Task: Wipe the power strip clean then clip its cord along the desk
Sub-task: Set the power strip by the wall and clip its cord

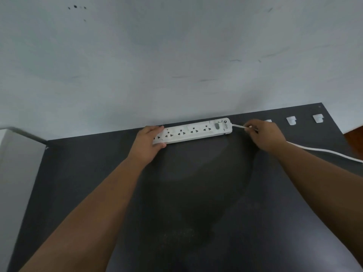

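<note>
Two bare forearms are reaching forward across a dark desk (196,193), which is filling the lower half of the view and butting against a pale, scuffed wall (176,55) beyond the fingertips. A grey box-like surface (17,163) is standing past the desk's left edge, well out from the left hand.

Lying along the desk's far edge, close to the wall, a white power strip (193,131) is stretching between the two hands, sockets facing up and its switch sitting at the end nearer the right hand. The left hand (148,143) is clamping the strip's left end: its fingers (155,128) are curling over the far side while the thumb is pressing the near edge.

The white cord (322,151) is leaving the strip's right end, passing into the right hand (265,134), then emerging behind the wrist and trailing away across the desk to the right edge of the view. The right hand is pinching the cord just beside the strip, thumb and fingertips closing on it.

Smallest of all, white cord clips (290,120) are sitting in a row on the desk beyond the right hand's knuckles; one is partly hidden behind them, two are standing clear further right.
</note>
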The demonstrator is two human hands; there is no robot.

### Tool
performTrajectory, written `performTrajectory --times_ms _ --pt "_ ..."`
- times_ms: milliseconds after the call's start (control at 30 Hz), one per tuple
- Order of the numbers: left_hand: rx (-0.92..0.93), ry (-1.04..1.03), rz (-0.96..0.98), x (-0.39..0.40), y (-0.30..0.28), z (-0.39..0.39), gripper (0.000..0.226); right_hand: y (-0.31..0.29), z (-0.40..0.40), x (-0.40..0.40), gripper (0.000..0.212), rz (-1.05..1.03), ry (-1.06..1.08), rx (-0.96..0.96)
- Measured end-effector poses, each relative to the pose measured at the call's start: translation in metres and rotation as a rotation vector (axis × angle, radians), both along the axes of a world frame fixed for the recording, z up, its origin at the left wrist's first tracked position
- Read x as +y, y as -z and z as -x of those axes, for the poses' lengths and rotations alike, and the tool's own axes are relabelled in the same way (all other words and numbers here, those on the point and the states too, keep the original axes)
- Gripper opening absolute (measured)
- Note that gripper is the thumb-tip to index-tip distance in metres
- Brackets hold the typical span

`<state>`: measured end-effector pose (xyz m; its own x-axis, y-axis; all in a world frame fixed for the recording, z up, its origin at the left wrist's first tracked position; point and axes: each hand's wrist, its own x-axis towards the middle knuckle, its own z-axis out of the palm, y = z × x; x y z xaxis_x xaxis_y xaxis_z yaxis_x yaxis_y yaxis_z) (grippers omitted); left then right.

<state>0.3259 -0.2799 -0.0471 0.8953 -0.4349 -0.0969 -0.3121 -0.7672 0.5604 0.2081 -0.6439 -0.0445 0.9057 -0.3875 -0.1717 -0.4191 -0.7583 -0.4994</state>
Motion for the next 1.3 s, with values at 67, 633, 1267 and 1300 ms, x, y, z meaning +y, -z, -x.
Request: performTrajectory --times_ms 67,633,1267,1300 --pt "-0.058 0.006 -0.025 0.001 0.006 -0.002 0.058 0.002 -0.004 0.000 0.013 -0.007 0.001 0.008" --pt "-0.074 0.455 -0.092 -0.189 0.006 0.069 0.069 -0.002 -0.019 0.001 0.021 0.103 -0.098 0.030" --pt "-0.004 0.283 -0.107 -0.279 -0.005 0.040 0.032 0.024 0.045 -0.026 0.026 0.086 -0.011 -0.302" --pt "0.031 0.283 -0.120 -0.282 -0.004 0.036 0.031 0.025 0.045 -0.025 0.026 0.087 -0.006 -0.303"
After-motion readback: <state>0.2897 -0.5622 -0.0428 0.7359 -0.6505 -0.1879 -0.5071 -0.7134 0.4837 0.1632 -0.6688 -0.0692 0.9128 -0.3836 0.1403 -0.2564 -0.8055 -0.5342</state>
